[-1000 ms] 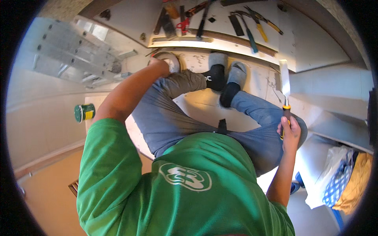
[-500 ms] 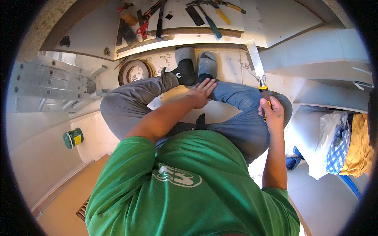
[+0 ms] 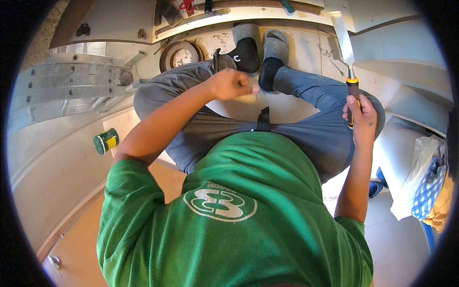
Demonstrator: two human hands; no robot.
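My right hand (image 3: 362, 111) is closed around the black-and-yellow handle of a chisel (image 3: 353, 89), above my right knee. Its broad metal blade points up and away from me, toward the cabinet panel. Over my lap, near my left ankle, my left hand (image 3: 233, 84) has its fingers curled in. Nothing shows between them, though the palm side is partly hidden. I sit with bent legs, feet in grey slippers (image 3: 276, 44) and dark socks.
Ahead lies a white panel (image 3: 267, 14) bearing red scissors (image 3: 187, 5) and other tools, partly cut off. A brown coiled roll (image 3: 181, 57) rests left of my feet. A folded ladder (image 3: 71, 81) and green tub (image 3: 106, 141) stand left; bags (image 3: 416, 177) hang right.
My left hand has come off my right shin, moved left and curled up from lying flat. My right hand still holds the chisel upright. The view has shifted, cutting off most tools.
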